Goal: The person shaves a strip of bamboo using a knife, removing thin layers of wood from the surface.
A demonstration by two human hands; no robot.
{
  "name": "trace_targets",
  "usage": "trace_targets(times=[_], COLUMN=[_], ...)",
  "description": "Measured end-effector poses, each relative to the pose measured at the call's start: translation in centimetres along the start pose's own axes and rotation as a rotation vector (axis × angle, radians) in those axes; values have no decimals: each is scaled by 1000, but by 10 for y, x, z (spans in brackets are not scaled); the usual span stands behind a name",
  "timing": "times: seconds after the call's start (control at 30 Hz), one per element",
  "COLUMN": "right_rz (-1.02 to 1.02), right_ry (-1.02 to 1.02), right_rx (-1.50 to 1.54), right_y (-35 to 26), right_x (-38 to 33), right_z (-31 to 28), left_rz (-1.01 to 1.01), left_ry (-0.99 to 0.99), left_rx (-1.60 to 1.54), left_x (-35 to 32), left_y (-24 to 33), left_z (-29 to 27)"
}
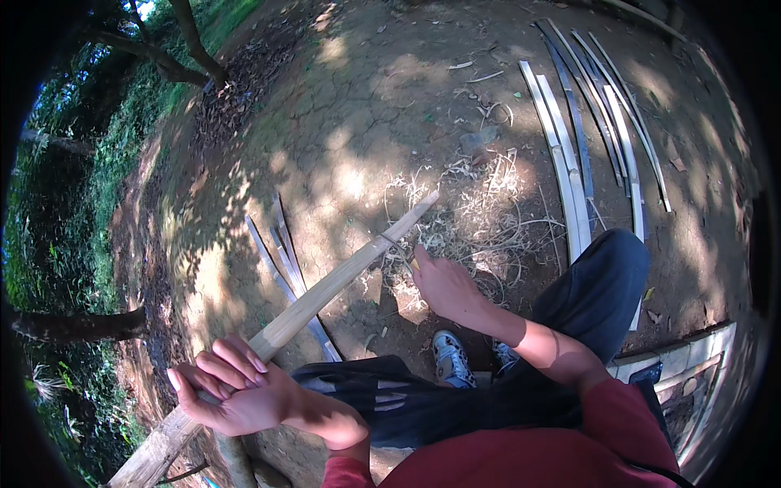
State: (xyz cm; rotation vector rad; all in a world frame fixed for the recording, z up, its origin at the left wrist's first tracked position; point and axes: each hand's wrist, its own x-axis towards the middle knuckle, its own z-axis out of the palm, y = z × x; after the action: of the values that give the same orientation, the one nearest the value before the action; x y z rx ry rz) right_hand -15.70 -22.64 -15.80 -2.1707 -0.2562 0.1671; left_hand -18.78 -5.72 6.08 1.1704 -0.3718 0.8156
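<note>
A long, pale length of split bamboo slants from the lower left up to a narrower end near the middle. Near its lower part, my left hand is turned palm up, with bent fingers and thumb wrapped round it. My right hand is closed on a knife with a yellowish handle. The thin blade crosses the bamboo a short way below its far end. The fingers hide most of the handle. Curly pale shavings lie heaped on the ground past my right hand.
Long strips lie on the packed earth at the right. Several thinner strips rest left of the bamboo. My knees and patterned shoes are below. A pale frame stands at the lower right; trees and greenery border the left.
</note>
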Motion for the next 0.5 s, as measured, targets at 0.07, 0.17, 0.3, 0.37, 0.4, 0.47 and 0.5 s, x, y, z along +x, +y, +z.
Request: trace_targets(times=[0.07, 0.17, 0.3, 0.37, 0.4, 0.47, 0.5], right_rz=[7, 18, 20, 8, 3, 17, 22], right_ry=[12, -153, -88, -71, -61, -111, -134], right_rx=[-23, -35, -9, -4, -2, -19, -29], right_y=[-1, -45, -30, -19, -16, -40, -49], right_x=[2, -15, -9, -3, -2, -9, -12], right_z=[-11, -31, -20, -15, -15, -26, -30], left_rz=[8, -9, -25, -21, -19, -12, -7], left_ry=[-13, 11, -47, -49, -51, -80, -94], left_rx=[34, 37, -30, -25, -24, -22, -22], left_x=[-1, -4, -4, -5, -5, -6, -6], left_y=[2, 1, 1, 2, 2, 3, 4], left_z=[0, 4, 9, 6, 5, 2, 1])
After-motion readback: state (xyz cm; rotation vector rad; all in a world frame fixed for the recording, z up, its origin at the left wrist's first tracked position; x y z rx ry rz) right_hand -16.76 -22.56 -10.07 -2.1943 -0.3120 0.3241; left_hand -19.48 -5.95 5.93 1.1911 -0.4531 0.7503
